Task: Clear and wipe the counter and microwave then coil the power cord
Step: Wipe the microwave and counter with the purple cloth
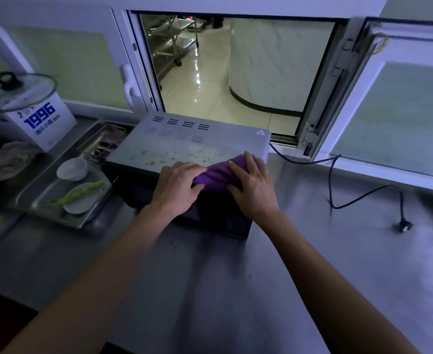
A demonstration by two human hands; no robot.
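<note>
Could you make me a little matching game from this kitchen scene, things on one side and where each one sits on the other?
Things:
1. purple cloth
2. black power plug
3. small white bowl
4. glass pot lid with black knob

Places:
A. in the steel tray left of the grey microwave
B. on the white box printed 1996
C. on the microwave's top front edge, under the left hand and right hand
D. loose on the steel counter, far right

Pairs: 1-C, 2-D, 3-A, 4-B
</note>
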